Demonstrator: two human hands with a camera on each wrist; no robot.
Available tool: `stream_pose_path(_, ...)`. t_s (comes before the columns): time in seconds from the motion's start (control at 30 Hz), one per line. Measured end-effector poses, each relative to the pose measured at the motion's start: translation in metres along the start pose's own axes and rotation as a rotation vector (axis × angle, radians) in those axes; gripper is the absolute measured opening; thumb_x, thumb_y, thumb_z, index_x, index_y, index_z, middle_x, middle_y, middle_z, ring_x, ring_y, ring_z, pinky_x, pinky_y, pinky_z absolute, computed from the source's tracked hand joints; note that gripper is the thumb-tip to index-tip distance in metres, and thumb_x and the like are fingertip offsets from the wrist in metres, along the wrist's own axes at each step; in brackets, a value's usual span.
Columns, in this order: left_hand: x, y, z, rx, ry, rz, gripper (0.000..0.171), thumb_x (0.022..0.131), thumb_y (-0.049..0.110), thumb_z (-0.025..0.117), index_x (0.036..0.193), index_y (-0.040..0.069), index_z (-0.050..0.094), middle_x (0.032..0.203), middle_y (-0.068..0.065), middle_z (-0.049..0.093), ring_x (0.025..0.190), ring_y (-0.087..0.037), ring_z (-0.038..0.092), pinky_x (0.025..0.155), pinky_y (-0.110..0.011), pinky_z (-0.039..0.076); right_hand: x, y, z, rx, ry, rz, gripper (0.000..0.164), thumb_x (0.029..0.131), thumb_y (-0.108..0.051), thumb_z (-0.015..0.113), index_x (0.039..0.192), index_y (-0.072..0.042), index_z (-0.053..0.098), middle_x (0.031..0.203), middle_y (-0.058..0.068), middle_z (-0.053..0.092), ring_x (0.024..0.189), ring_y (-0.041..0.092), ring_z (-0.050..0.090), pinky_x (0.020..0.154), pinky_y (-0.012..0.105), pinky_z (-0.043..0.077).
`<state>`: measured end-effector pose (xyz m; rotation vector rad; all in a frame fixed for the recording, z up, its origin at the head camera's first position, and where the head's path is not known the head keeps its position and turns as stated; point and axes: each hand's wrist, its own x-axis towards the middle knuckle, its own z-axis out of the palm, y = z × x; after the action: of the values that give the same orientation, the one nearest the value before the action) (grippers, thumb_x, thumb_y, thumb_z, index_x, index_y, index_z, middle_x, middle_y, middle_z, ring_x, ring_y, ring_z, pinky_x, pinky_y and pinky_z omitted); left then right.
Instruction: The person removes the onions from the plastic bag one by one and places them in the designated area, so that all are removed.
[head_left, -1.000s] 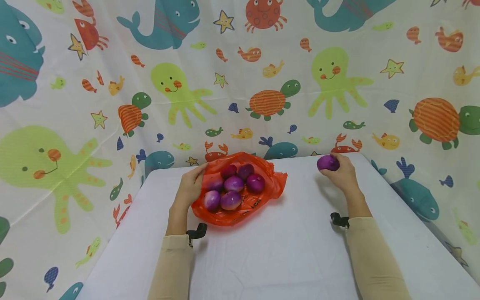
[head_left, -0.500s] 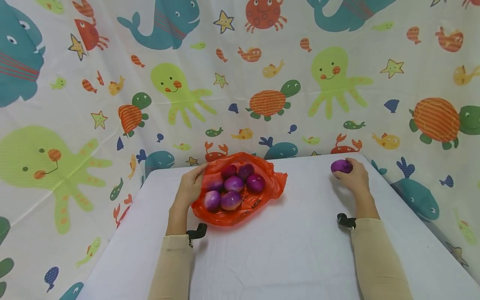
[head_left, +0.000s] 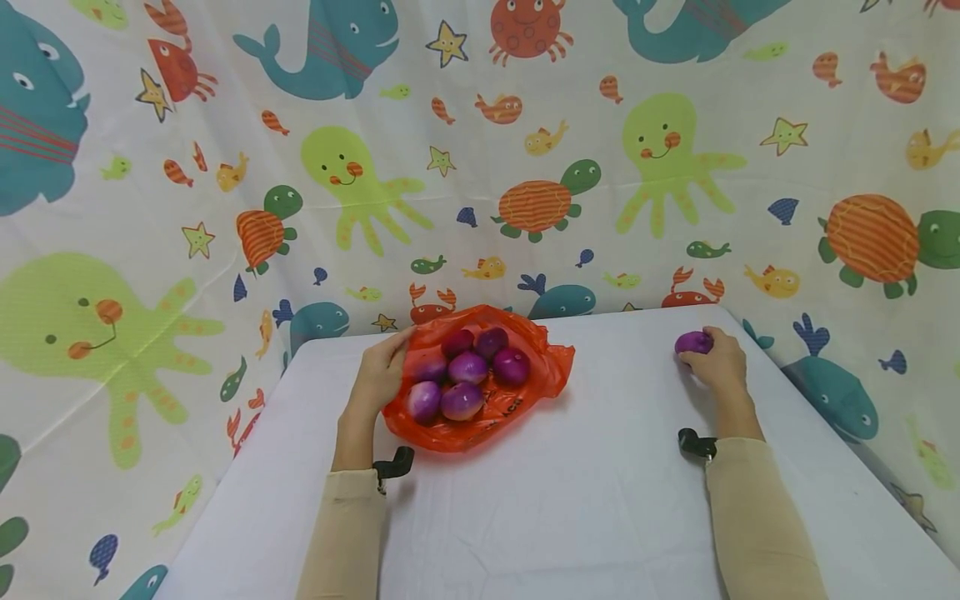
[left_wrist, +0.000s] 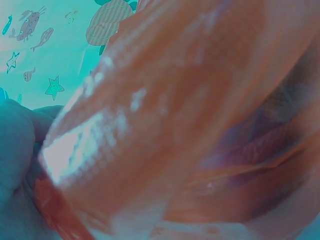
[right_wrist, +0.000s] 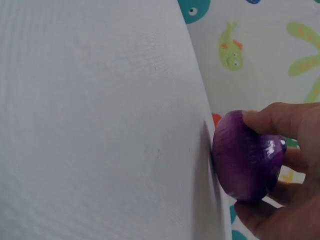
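On the left of the table lies an opened orange-red plastic bag (head_left: pixel 557 367) with several purple onions (head_left: pixel 462 402) inside. My left hand (head_left: pixel 378 379) pinches the bag's left edge. In the left wrist view the crinkled bag (left_wrist: pixel 125 125) fills most of the picture, and the fingertips are hidden by it. Toward the far right corner, my right hand (head_left: pixel 723 362) grips a single purple onion (head_left: pixel 692 342). Up close in the right wrist view, fingers and thumb hold this onion (right_wrist: pixel 245 160) low by the white surface; I cannot tell whether it touches.
A white cloth covers the table (head_left: pixel 570 517). Behind and beside it hangs a curtain (head_left: pixel 465 125) printed with sea animals, close to the table's back edge. Each wrist carries a small black camera mount (head_left: pixel 696 443).
My right hand has carried the onion rightward, then lower and slightly nearer to me. The left hand and the bag have stayed in place.
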<state>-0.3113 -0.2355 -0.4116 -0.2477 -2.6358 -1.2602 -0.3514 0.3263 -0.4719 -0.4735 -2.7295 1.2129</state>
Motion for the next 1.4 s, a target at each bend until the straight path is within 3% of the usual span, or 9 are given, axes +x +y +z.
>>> stream_pose_path(0.23,0.000,0.001,0.000,-0.001,0.002,-0.002,0.044,0.112,0.022,0.042,0.155,0.020,0.051,0.155,-0.010,0.055,0.144,-0.036,0.051,0.117,-0.057,0.043,0.001,0.003,-0.001,-0.005,0.015,0.082,0.085,0.100,-0.025,0.063,0.164,0.002,0.015,0.158,0.041,0.027,0.147,0.061,0.027,0.114,0.073,0.037)
stream_pose_path(0.43,0.001,0.001,-0.001,-0.008,0.000,-0.005,0.044,0.112,0.022,0.043,0.155,0.018,0.051,0.155,-0.011,0.056,0.144,-0.036,0.051,0.118,-0.057,0.043,0.000,0.003,-0.003,-0.023,0.014,0.071,0.084,0.099,-0.025,0.060,0.161,0.008,0.014,0.156,0.043,0.027,0.145,0.063,0.027,0.114,0.074,0.036)
stream_pose_path(0.83,0.001,0.001,-0.001,-0.020,0.004,-0.001,0.044,0.112,0.022,0.043,0.154,0.018,0.052,0.154,-0.011,0.057,0.143,-0.036,0.052,0.117,-0.056,0.044,0.000,0.002,-0.009,-0.006,-0.007,0.118,0.087,0.102,-0.032,0.060,0.163,0.005,0.010,0.160,0.041,0.023,0.149,0.060,0.022,0.114,0.075,0.035)
stream_pose_path(0.97,0.001,-0.001,-0.001,-0.022,0.003,0.000,0.044,0.112,0.022,0.043,0.155,0.017,0.052,0.154,-0.011,0.056,0.144,-0.037,0.051,0.117,-0.057,0.043,-0.004,-0.009,-0.011,-0.030,0.047,0.046,0.088,0.102,-0.037,0.061,0.163,0.004,0.013,0.160,0.039,0.026,0.148,0.059,0.024,0.115,0.074,0.034)
stream_pose_path(1.13,0.000,-0.001,0.000,-0.025,-0.003,0.002,0.044,0.112,0.023,0.043,0.155,0.018,0.051,0.155,-0.010,0.055,0.144,-0.036,0.051,0.117,-0.056,0.044,-0.013,-0.043,-0.003,0.002,0.152,-0.127,0.081,0.102,-0.037,0.063,0.162,0.000,0.024,0.162,0.032,0.030,0.150,0.053,0.026,0.119,0.073,0.028)
stream_pose_path(1.4,0.001,0.001,0.000,-0.010,0.004,0.030,0.043,0.112,0.021,0.042,0.154,0.015,0.052,0.155,-0.012,0.055,0.145,-0.036,0.051,0.118,-0.056,0.042,-0.032,-0.086,0.013,0.072,0.146,-0.342,0.071,0.100,-0.027,0.066,0.157,0.002,0.035,0.160,0.030,0.037,0.148,0.051,0.031,0.122,0.068,0.028)
